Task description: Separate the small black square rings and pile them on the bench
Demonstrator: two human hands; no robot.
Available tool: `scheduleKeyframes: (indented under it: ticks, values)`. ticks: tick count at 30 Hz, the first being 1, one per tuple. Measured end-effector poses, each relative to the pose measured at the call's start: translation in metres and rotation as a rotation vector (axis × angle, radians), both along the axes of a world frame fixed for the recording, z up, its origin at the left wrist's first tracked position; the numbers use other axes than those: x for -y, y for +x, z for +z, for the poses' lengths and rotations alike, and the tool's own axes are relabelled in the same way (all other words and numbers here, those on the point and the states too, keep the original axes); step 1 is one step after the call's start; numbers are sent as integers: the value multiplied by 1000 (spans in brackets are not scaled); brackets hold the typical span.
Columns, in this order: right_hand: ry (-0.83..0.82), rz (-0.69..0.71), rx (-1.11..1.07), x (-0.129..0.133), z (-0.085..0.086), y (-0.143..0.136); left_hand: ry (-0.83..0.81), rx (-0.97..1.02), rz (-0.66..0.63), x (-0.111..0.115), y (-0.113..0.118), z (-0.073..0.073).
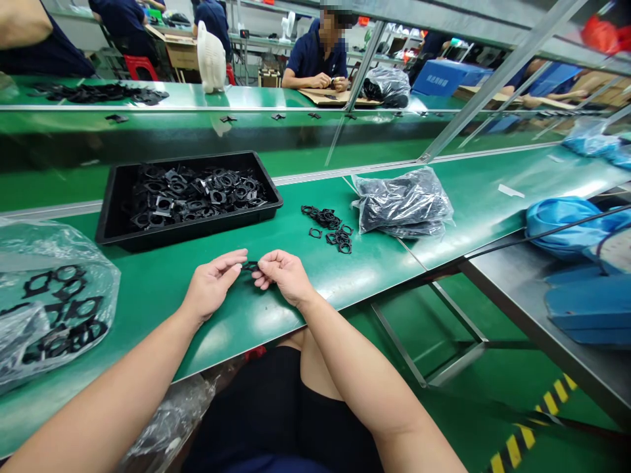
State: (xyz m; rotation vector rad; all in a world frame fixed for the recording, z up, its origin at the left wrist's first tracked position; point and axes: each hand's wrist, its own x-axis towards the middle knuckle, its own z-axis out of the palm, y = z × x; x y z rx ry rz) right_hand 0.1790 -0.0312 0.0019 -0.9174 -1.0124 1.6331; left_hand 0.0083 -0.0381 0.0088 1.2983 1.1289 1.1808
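Note:
A small black part (250,266) is held between my two hands over the green table (221,322). My left hand (211,284) has its thumb and fingertips at the part's left side. My right hand (282,276) pinches its right side. Just behind my hands stands a black tray (197,228) full of black ring-shaped parts (217,196). Right of the tray lies a loose pile of black rings (328,220). A clear plastic bag (106,263) with similar parts inside rests at the left.
A filled plastic bag (404,203) lies right of the ring pile. Behind the table runs a green conveyor (187,144) with small black parts on it. A person (315,59) works across it. A metal table (517,289) with blue cloth stands at the right.

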Motion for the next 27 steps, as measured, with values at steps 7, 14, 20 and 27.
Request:
scheduleKeyframes:
  ticks: [7, 14, 20, 27]
  values:
    - [49, -82, 103, 2, -2, -3, -389, 352, -212, 3, 0, 6]
    - [436, -304, 388, 6, -8, -4, -454, 356, -190, 3, 0, 8]
    - [711, -335, 592, 12, -6, -4, -439, 368, -211, 3, 1, 8]
    - [734, -329, 607, 13, -9, -5, -429, 354, -226, 3, 1, 8]
